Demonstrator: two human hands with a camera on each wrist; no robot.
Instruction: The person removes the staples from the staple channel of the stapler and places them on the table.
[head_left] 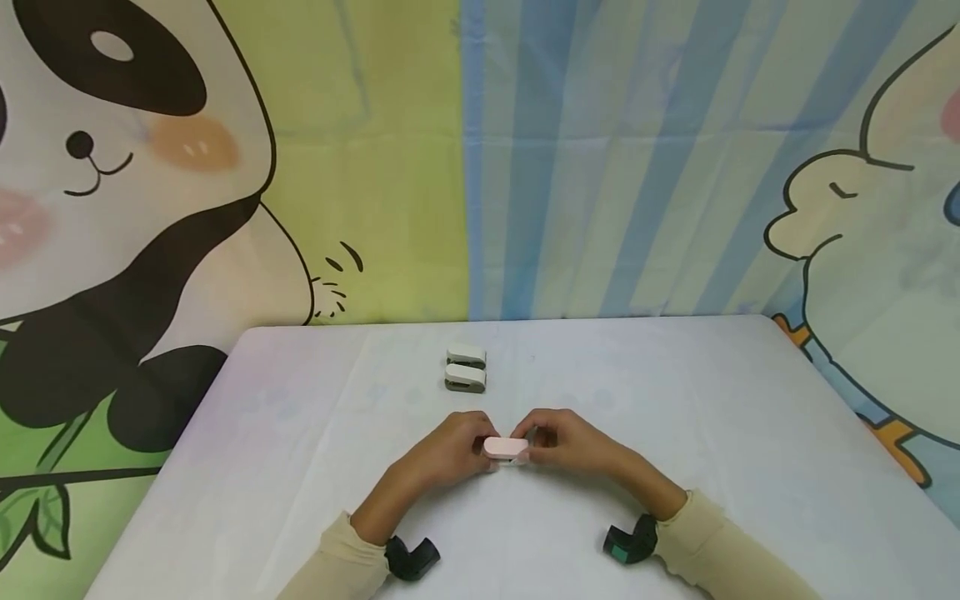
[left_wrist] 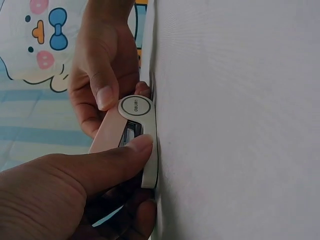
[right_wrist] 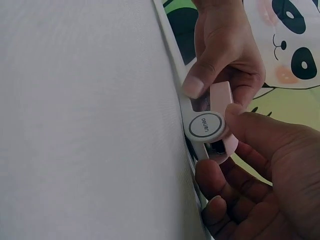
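A small pink and white stapler [head_left: 506, 448] is held between both hands, low over the white table. My left hand [head_left: 459, 446] grips one end, its thumb lying on the white base in the left wrist view. At the other end my right hand [head_left: 562, 440] pinches the stapler, with the thumb against the pink top [right_wrist: 229, 92] beside the round pivot [right_wrist: 205, 125]. A dark gap shows between the pink top and the white base. Some fingers of each hand are hidden behind the stapler.
Farther back on the white table [head_left: 675, 400] stand two small white and grey staplers, a rear one [head_left: 467, 355] and a front one [head_left: 465, 377], side by side. A printed cloth [head_left: 390, 167] with cartoon animals hangs behind the table. Black wrist cameras sit on both forearms.
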